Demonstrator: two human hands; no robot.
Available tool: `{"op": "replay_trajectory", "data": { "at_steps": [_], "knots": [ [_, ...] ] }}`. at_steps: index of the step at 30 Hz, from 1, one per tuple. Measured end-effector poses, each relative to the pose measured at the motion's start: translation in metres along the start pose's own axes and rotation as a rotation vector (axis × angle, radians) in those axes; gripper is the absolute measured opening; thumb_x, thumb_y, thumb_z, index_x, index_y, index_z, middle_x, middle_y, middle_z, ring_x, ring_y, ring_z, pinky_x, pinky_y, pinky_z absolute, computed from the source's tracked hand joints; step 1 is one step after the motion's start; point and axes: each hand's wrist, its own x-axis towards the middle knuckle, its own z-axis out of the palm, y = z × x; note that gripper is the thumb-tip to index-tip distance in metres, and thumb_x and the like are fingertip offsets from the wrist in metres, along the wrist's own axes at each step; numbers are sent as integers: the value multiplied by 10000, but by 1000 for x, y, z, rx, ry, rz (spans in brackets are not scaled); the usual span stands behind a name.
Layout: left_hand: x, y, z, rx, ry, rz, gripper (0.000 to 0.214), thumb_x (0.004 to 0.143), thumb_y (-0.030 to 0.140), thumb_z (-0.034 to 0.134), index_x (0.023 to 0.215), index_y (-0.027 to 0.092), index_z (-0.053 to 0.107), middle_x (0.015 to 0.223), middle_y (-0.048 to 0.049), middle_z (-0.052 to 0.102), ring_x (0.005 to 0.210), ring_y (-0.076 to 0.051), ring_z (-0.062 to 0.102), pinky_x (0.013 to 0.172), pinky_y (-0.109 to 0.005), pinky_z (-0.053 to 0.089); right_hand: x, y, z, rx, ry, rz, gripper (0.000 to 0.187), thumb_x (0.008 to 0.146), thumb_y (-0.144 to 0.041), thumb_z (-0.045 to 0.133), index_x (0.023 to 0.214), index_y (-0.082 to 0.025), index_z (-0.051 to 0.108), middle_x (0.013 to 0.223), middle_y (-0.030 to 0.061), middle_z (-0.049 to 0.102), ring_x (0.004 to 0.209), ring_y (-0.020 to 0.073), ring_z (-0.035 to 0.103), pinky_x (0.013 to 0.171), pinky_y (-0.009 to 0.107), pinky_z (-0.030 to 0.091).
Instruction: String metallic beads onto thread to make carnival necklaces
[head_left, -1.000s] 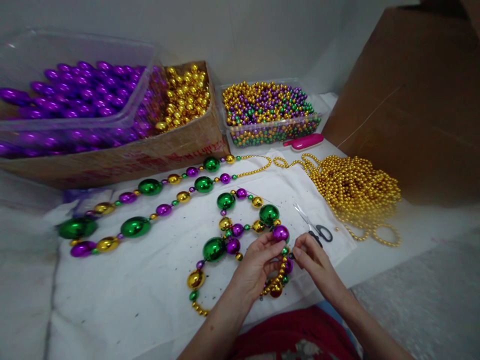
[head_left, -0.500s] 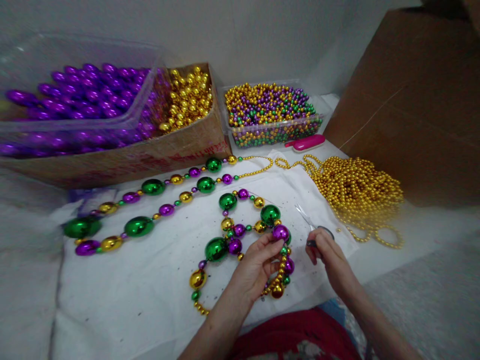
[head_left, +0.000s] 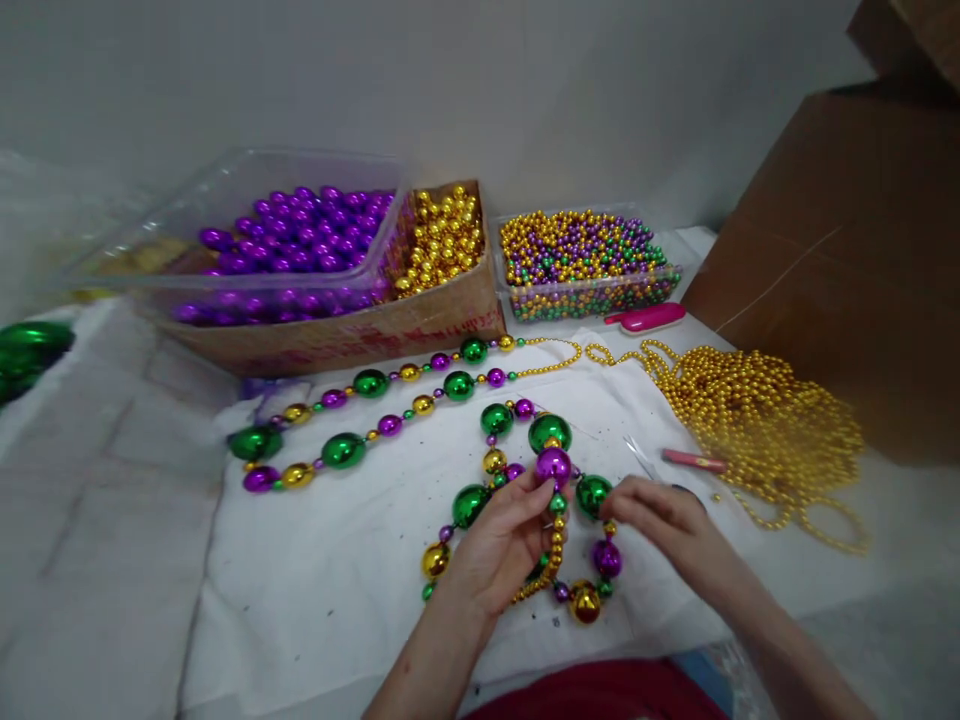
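Note:
A bead necklace point(head_left: 555, 545) of green, purple and gold beads lies looped on a white cloth point(head_left: 337, 570). My left hand point(head_left: 499, 545) pinches it at a purple bead point(head_left: 553, 465). My right hand point(head_left: 664, 520) reaches in from the right, its fingertips at the strand beside a green bead point(head_left: 594, 495). Blur hides whether it grips. It lies over a pair of scissors point(head_left: 643, 458), of which only the blade and a bit of black handle show.
A second long necklace point(head_left: 360, 415) stretches across the cloth. Behind stand a cardboard box point(head_left: 337, 335) of purple and gold beads, a clear tub point(head_left: 592, 295) of small mixed beads and a pink tool point(head_left: 649, 318). A gold strand pile point(head_left: 757, 415) and brown board point(head_left: 847, 260) are right.
My right hand went out to the scissors and came back to the necklace. The loop near my hands has spread, with a green bead now right of the purple one. The view shifted.

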Motion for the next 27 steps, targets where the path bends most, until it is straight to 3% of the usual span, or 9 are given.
{"op": "replay_trajectory", "data": {
  "at_steps": [1,4,7,9,12,15,18,23,27],
  "knots": [
    [-3,6,4,2,-14,37,226,750,149,684,972,127,647,848,-45,654,656,-86,589,592,-182,496,-2,-10,18,199,-166,32,210,863,-390,542,929,-199,600,906,48,628,855,214,573,754,339,434],
    [-16,33,18,28,-22,205,224,751,156,684,972,145,645,854,-31,650,664,-88,592,590,-183,507,-1,-27,72,551,-358,6,464,703,-353,741,1103,-220,546,1079,41,607,1007,216,548,861,336,409],
    [-35,71,30,77,-34,436,198,745,157,689,940,152,654,849,-22,654,682,-94,601,593,-179,518,3,-40,97,733,-476,18,339,734,-349,713,994,-169,590,863,36,653,859,187,596,818,327,418],
    [-51,98,32,106,-35,629,160,761,156,671,921,163,661,863,-17,663,727,-96,611,648,-182,533,6,-59,85,745,-479,25,209,823,-337,619,908,-147,604,667,11,622,646,131,568,680,272,418],
    [-74,127,25,210,22,825,137,790,182,639,925,181,664,932,-25,675,784,-113,626,676,-199,544,14,-106,39,742,-407,-36,163,865,-307,558,859,-152,608,521,-45,463,466,70,377,479,204,292],
    [-92,137,12,416,80,745,192,791,230,642,973,173,660,976,-58,675,807,-155,637,652,-234,547,26,-164,-9,723,-329,-135,201,889,-276,491,782,-155,610,523,-53,338,454,71,241,424,208,206],
    [-103,141,8,612,106,626,187,795,263,642,939,147,666,850,-66,680,749,-150,629,639,-230,530,38,-217,-31,678,-392,-201,248,896,-261,428,765,-150,608,533,-49,309,457,76,187,408,207,177],
    [-115,156,60,639,97,913,158,793,272,650,917,174,652,850,-34,670,793,-122,611,735,-208,487,50,-280,-19,496,-578,-248,276,889,-235,365,793,-132,603,503,-53,337,411,64,171,368,202,143],
    [-113,163,107,634,-248,844,194,835,312,586,955,171,641,763,-28,634,666,-111,576,683,-246,486,50,-304,-8,243,-567,-331,265,888,-257,417,739,-129,595,457,-63,347,391,55,187,358,198,148]
  ]
}}
